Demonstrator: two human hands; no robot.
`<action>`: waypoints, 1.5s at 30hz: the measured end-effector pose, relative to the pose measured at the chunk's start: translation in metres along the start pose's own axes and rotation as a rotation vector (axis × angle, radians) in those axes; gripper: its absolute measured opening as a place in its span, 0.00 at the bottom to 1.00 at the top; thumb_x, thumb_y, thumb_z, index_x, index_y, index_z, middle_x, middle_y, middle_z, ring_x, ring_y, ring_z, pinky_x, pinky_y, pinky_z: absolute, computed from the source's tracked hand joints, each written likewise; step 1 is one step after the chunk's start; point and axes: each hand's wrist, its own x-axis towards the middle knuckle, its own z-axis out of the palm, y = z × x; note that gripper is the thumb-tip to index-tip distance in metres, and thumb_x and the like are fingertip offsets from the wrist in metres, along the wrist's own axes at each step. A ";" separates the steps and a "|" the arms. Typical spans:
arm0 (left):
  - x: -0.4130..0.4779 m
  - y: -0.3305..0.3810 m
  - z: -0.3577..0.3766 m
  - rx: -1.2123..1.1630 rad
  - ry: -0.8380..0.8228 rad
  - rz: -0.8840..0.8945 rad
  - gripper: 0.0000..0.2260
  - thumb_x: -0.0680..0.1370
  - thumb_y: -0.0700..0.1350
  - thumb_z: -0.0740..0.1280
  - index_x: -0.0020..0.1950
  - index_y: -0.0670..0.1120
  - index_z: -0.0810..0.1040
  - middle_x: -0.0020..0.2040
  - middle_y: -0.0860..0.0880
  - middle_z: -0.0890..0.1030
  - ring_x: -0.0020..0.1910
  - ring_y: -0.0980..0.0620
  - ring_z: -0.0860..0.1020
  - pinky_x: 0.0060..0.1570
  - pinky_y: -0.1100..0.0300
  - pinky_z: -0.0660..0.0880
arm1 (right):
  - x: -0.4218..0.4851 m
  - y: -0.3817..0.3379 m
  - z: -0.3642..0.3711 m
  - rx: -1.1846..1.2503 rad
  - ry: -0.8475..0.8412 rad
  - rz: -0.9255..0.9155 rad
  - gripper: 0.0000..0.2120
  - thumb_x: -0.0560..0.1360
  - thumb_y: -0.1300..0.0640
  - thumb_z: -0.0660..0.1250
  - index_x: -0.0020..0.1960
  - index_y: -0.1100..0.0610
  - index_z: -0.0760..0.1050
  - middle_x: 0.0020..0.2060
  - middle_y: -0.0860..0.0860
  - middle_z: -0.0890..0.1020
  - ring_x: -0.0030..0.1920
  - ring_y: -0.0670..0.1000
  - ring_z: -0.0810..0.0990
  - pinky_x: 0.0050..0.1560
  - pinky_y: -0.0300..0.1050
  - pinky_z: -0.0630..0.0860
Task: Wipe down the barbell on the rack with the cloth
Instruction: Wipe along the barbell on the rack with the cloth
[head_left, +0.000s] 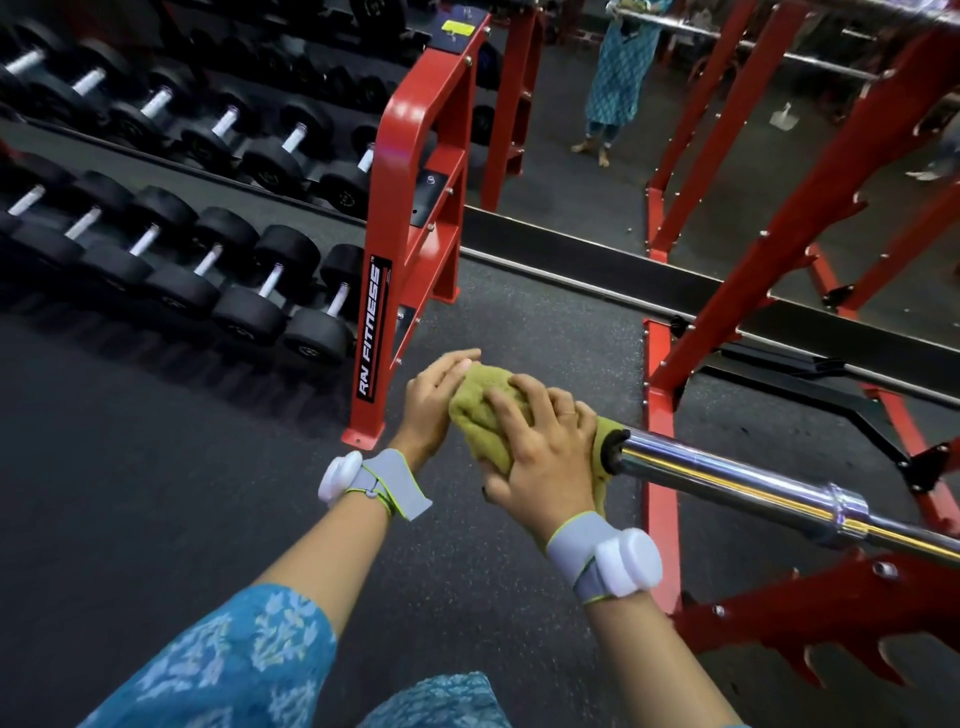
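Just below centre, clasping olive-green terry cloth over end of shiny chrome steel barbell with curled fingers of right hand and cupping it with left hand from 10 o'clock.

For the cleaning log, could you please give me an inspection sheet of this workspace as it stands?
Surface: dark speckled rubber floor.
Job's things: chrome barbell lying on the red rack; green cloth bunched over the bar's near end.
Clutter: nothing seen.
Hands: right hand grips the cloth over the bar's end; left hand lies against the cloth, its grip hidden; white wrist devices strapped on both.
Cables: nothing seen.
Surroundings: black dumbbells in tiers on a red stand to the left; mirror behind.
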 end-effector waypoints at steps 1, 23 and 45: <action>0.001 -0.003 0.001 0.009 -0.010 0.032 0.12 0.72 0.55 0.61 0.49 0.55 0.80 0.47 0.51 0.83 0.49 0.53 0.80 0.51 0.58 0.74 | -0.003 0.004 -0.001 0.001 0.014 -0.001 0.31 0.58 0.43 0.61 0.61 0.48 0.68 0.59 0.54 0.76 0.52 0.57 0.69 0.53 0.52 0.61; 0.015 0.038 0.007 0.097 0.131 -0.522 0.16 0.70 0.42 0.63 0.55 0.34 0.73 0.55 0.35 0.75 0.44 0.34 0.78 0.23 0.48 0.76 | 0.028 0.006 -0.012 0.057 0.078 0.339 0.24 0.60 0.44 0.57 0.51 0.52 0.77 0.44 0.53 0.78 0.42 0.59 0.75 0.45 0.50 0.64; 0.010 0.042 0.008 0.200 0.133 -0.464 0.14 0.73 0.42 0.63 0.53 0.34 0.77 0.53 0.38 0.76 0.40 0.41 0.77 0.20 0.55 0.76 | 0.045 0.003 -0.019 0.016 -0.139 0.234 0.23 0.63 0.42 0.57 0.53 0.48 0.78 0.47 0.51 0.78 0.46 0.59 0.75 0.45 0.51 0.64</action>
